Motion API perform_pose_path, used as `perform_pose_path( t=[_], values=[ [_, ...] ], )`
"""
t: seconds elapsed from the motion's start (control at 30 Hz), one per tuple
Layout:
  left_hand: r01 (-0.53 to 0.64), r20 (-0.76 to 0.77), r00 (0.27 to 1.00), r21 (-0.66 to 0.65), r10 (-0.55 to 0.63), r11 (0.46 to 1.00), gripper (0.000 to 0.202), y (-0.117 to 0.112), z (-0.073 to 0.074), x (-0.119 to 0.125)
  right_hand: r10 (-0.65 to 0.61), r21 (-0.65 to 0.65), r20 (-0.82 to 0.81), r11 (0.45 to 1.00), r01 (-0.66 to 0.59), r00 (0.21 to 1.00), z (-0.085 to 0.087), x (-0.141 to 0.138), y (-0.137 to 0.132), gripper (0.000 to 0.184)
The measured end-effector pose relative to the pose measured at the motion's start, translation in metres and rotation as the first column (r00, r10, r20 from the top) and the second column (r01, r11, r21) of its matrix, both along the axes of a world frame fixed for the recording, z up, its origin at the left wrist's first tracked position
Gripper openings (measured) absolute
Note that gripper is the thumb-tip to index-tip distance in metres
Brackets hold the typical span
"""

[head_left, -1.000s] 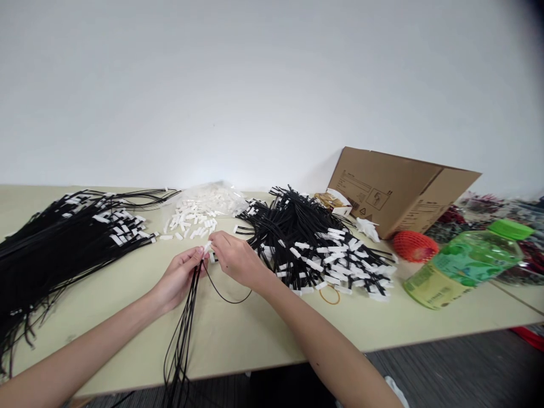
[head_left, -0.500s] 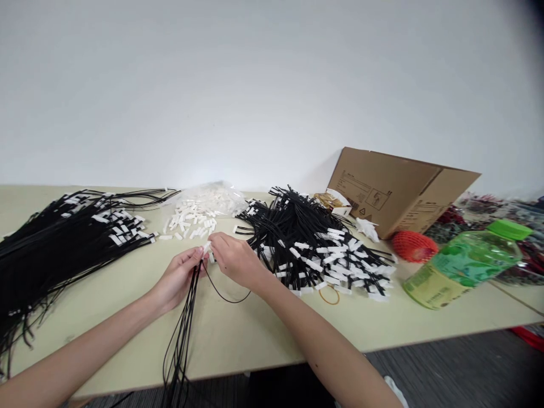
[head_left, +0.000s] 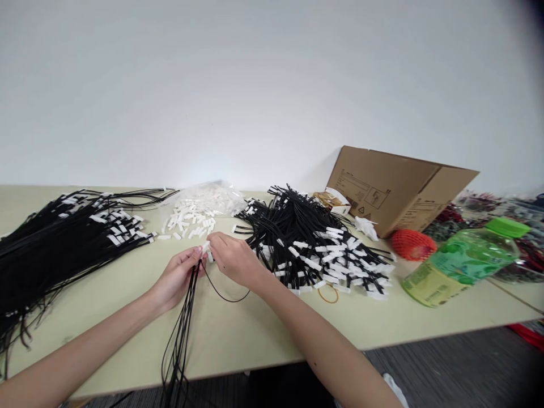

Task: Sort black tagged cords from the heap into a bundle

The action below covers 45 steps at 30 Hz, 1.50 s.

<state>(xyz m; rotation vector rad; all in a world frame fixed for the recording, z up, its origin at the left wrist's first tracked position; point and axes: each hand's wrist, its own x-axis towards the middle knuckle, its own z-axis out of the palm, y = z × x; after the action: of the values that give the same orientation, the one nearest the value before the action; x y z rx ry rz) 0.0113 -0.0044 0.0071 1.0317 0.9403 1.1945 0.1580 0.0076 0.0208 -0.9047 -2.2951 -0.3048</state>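
Several thin black cables (head_left: 183, 328) hang from my left hand (head_left: 181, 275), which is closed round their upper ends, and drop past the table's front edge. At its fingertips sits a small white connector (head_left: 205, 247). My right hand (head_left: 233, 258) is closed in a pinch at the same white connector, the two hands' fingertips almost meeting. One black cable loops out below the right hand. Just beyond the hands lie loose white connectors (head_left: 191, 220), partly inside a clear plastic bag (head_left: 216, 195). The fingers hide exactly how cable and connector sit together.
Black cables with white ends form a big pile (head_left: 55, 255) on the left and another (head_left: 306, 232) right of the hands. Further right are a rubber band (head_left: 328, 293), a cardboard box (head_left: 395, 184), a red netted item (head_left: 413, 245) and a green-capped bottle (head_left: 463, 263).
Both hands stay in place with the connector between their fingertips. Only a very slight shift of the whole view shows.
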Motion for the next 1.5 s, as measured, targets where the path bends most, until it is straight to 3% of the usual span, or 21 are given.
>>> perform_pose_path(
  t=[0.7,1.5],
  values=[
    [-0.007,-0.03,1.0,-0.001,0.007,1.0,0.027,0.0008,-0.0005,-0.0001,-0.045,-0.016,0.078,0.999,0.046,0.996,0.003,0.002,-0.0021,0.01],
    [-0.029,-0.035,0.999,0.002,0.029,1.0,0.026,-0.0018,0.0026,0.0004,-0.008,0.022,0.02,1.0,0.008,1.0,-0.0016,0.0038,0.0024,0.012]
  ],
)
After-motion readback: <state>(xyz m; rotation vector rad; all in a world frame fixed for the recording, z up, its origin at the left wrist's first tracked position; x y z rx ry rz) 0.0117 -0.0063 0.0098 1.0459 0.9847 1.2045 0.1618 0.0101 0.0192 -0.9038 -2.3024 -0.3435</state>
